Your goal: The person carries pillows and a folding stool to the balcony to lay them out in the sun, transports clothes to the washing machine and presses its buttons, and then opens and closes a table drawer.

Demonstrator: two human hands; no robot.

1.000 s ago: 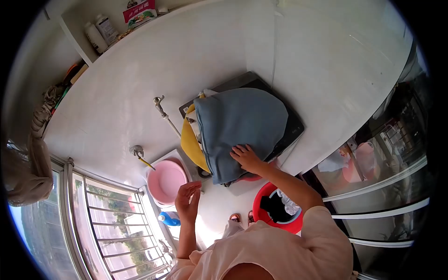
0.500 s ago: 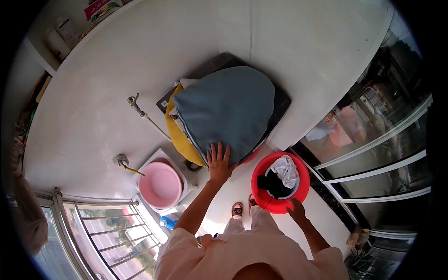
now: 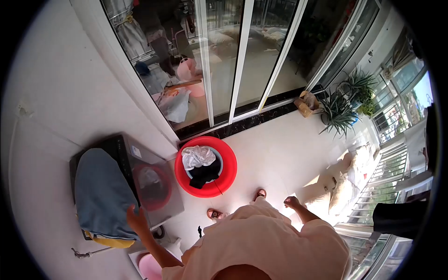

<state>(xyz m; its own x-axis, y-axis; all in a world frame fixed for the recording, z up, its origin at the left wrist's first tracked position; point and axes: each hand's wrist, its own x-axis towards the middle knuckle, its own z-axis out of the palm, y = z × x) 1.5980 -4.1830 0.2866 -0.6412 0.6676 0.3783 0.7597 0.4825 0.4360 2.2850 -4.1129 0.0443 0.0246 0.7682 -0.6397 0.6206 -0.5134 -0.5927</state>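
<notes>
My left hand [image 3: 136,220] is at the edge of a blue-grey cushion-like cloth piece [image 3: 100,191], fingers apart and nothing held; whether it touches the cloth I cannot tell. That piece lies over a yellow one [image 3: 114,241] on the dark top of a washing machine [image 3: 175,198] with a round red-rimmed door. My right hand [image 3: 291,202] hangs over the floor at the right, fingers curled, nothing visible in it. In front of my feet stands a red basin [image 3: 228,161]. A smaller basin inside it holds a white cloth [image 3: 198,157] and a black cloth [image 3: 206,175].
Sliding glass doors [image 3: 233,60] run along the far side above a black sill. A cardboard box [image 3: 306,105] and potted plants [image 3: 338,109] stand far right. Pale sacks [image 3: 343,189] lie by the railing. A pink basin [image 3: 150,267] and tap [image 3: 81,254] are at lower left.
The view has swung right, bringing the glass doors, plants and sacks into sight. My left hand has lifted from lying flat on the blue-grey piece to its edge. My right hand's fingers have curled.
</notes>
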